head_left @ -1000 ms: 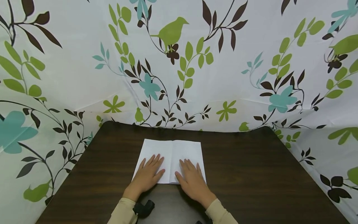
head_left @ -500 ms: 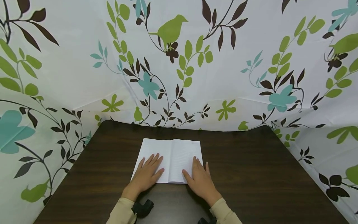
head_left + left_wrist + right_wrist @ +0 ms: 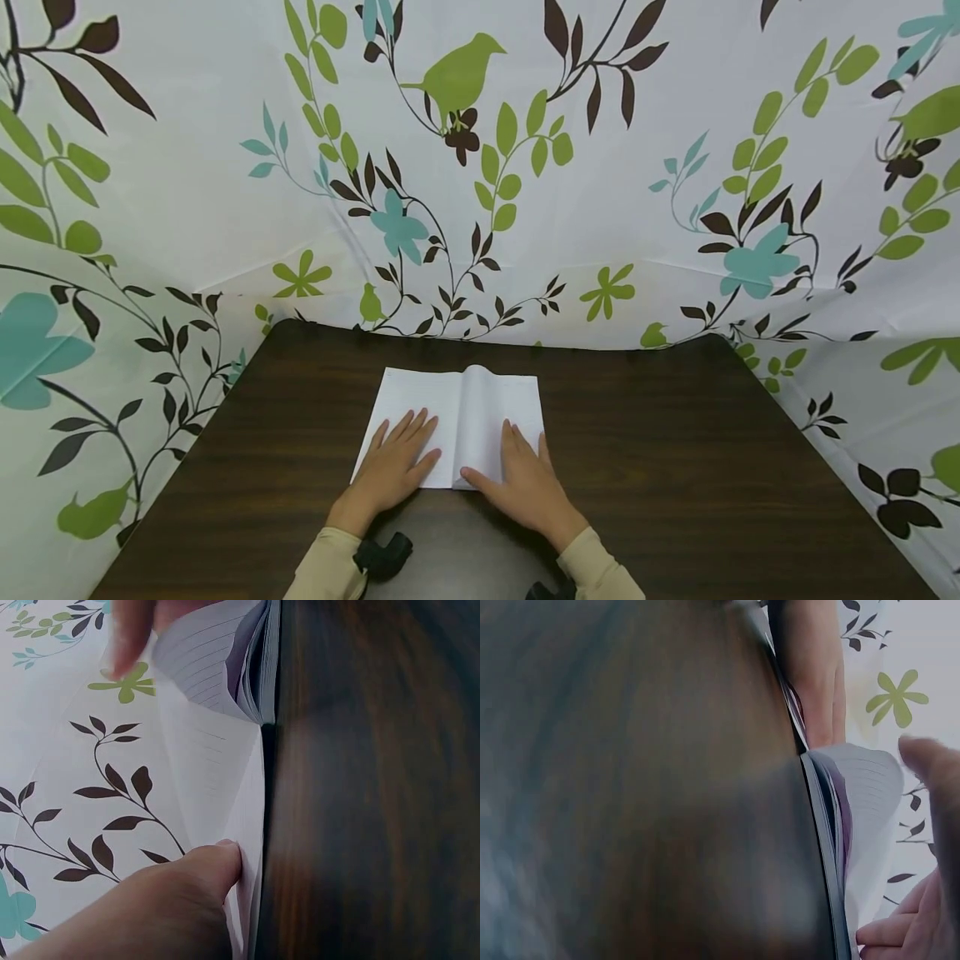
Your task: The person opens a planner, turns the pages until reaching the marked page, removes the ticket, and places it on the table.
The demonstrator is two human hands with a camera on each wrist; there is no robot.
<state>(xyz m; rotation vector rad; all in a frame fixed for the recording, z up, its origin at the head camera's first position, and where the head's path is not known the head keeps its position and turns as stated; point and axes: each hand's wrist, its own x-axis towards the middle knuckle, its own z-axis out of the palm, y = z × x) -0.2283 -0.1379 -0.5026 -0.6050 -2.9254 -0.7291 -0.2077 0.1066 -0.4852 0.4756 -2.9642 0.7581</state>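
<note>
An open notebook with white lined pages lies on the dark table. My left hand rests flat on its left page, fingers spread; in the left wrist view the thumb presses near the lower edge. On the right page lies my right hand, fingers straight and thumb stretched toward the spine. Beside the spine a page bulges up in an arch. The right wrist view has this raised page between the right thumb and the fingers, with more leaves below it.
The brown wood-grain table reaches out on both sides of the notebook. Behind and beside it hangs a white cloth printed with leaves, flowers and birds. A black wrist device sits at the left sleeve.
My right hand slid right across its page, then came back toward the spine, and the page there has risen into an arch. The left hand has stayed in place.
</note>
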